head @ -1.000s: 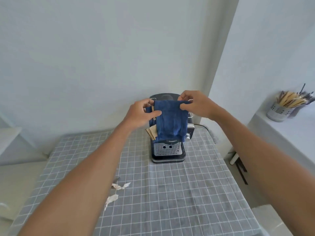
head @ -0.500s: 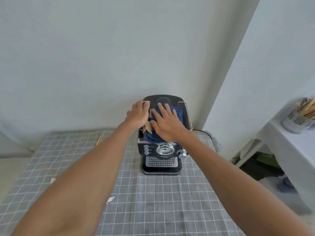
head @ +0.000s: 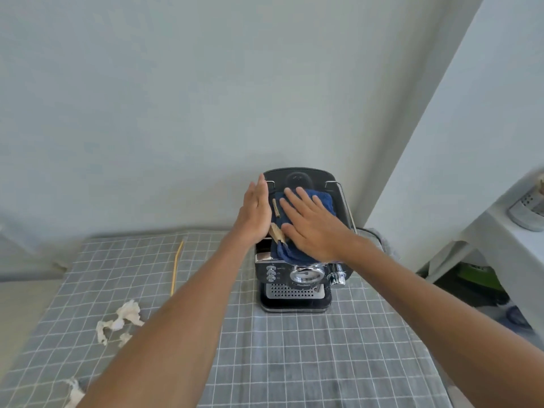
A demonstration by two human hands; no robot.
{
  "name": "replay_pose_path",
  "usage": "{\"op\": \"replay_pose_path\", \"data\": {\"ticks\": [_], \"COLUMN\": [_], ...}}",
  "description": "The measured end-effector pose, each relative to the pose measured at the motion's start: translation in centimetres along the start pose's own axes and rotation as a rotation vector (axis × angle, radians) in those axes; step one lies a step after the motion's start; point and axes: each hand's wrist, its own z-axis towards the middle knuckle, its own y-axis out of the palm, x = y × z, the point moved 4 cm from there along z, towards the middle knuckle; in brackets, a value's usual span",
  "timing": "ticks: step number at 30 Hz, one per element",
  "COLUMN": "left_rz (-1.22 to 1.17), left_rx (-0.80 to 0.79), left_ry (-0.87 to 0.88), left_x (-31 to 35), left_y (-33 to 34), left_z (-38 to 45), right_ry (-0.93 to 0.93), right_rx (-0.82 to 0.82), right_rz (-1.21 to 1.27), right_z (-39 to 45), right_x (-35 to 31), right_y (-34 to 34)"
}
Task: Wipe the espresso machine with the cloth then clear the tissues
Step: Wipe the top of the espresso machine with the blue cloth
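A black and silver espresso machine (head: 297,278) stands at the far side of the table against the wall. A dark blue cloth (head: 322,203) lies folded on its top. My right hand (head: 312,222) presses flat on the cloth with fingers spread. My left hand (head: 256,214) rests edge-on against the machine's top left side, fingers straight, next to small brown paper pieces (head: 276,231). Torn white tissues (head: 122,320) lie on the table at the left, and another tissue scrap (head: 73,393) sits near the bottom left edge.
A grey checked tablecloth (head: 323,363) covers the table. A thin yellow stick (head: 176,267) lies left of the machine. A white side table with a metal utensil holder (head: 528,210) stands at the right. The wall is close behind the machine.
The cloth went from hanging between both hands in front of the machine to lying on its top. My right hand now presses it flat, and my left hand has straightened beside it.
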Motion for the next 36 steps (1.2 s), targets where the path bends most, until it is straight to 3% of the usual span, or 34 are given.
{"op": "replay_pose_path", "data": {"ticks": [5,11,19,25,32,36], "left_rz": [-0.062,-0.077,-0.065,-0.082,-0.042,-0.054], "left_rx": [0.008,0.023,0.022,0.043,0.024,0.036], "left_ry": [0.011,-0.015,-0.07,-0.068,-0.089,-0.105], "left_x": [-0.1,0.0,0.1,0.1,0.2,0.1], "left_y": [0.0,-0.1,-0.1,-0.3,-0.3,-0.4], "left_z": [-0.1,-0.6,-1.1,-1.2,-1.3,-1.3], "right_ry": [0.199,0.057,0.284,0.119,0.292,0.345], "right_rx": [0.02,0.023,0.032,0.057,0.08,0.088], "right_rz": [0.042,-0.006,0.056,-0.053,0.126,0.105], "right_z": [5.5,0.8,7.7,3.0,8.3,9.4], "right_x": [0.9,-1.3,1.2,-1.6,1.6,1.9], "right_y": [-2.2,0.3,-2.7,-0.3,-2.7,-2.6]}}
